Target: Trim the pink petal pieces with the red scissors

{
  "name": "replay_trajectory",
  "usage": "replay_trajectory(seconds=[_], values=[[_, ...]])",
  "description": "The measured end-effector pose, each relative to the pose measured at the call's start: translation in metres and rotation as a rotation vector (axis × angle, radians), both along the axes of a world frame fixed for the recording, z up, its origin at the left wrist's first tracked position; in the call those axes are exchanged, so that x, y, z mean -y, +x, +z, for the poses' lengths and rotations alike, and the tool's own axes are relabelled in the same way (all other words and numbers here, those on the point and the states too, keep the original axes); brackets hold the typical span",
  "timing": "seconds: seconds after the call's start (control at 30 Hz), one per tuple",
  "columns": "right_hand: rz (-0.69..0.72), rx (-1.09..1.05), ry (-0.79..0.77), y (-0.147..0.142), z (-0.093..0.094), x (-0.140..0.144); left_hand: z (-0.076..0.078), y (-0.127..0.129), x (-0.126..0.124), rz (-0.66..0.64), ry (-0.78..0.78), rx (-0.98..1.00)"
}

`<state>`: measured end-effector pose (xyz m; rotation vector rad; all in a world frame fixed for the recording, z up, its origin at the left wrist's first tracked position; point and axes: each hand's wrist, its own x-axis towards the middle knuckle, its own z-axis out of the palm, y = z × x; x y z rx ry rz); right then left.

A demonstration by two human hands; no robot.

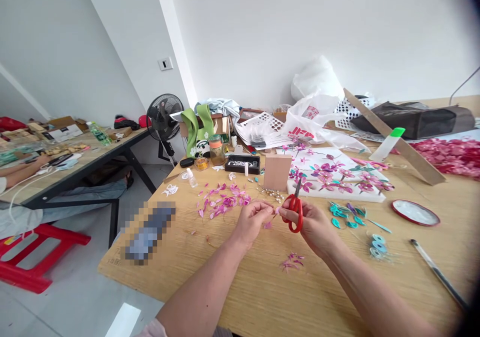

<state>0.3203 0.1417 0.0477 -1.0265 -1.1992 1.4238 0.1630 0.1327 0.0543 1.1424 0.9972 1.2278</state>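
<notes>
Open wood runs along the front edge of the desk (pixel 178 272) from its left corner. Petals (pixel 219 209) lie farther in. The left hand (pixel 252 222) pinches what seems a small pink piece (pixel 277 210), raised above the desk; the right hand (pixel 314 225), just beside it, grips red scissors (pixel 297 205), blades toward the back edge.

Tiny piece (pixel 277 210) between left hand (pixel 252 221) and right hand (pixel 312 222) too small to identify; red scissors (pixel 299 212) hide part of right hand. Pixelated patch (pixel 150 233) on table (pixel 232 277) unreadable. Left sleeve (pixel 153 329) and right forearm (pixel 375 289) cut by bottom edge. Co-worker's arm (pixel 24 172), red stool (pixel 26 278) cut by left edge, pink pile (pixel 450 153) by right. Lower end of pen (pixel 436 269) lost in dark corner
</notes>
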Motion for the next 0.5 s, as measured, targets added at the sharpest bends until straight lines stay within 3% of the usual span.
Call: replay_trajectory(seconds=[0.23, 0.5], values=[[-0.008, 0.083, 0.027, -0.003, 0.001, 0.003, -0.004, 0.004, 0.003, 0.042, 0.088, -0.057], [0.078, 0.25, 0.077, -0.01, 0.009, 0.011, 0.005, 0.0, 0.001, 0.172, 0.041, 0.131]])
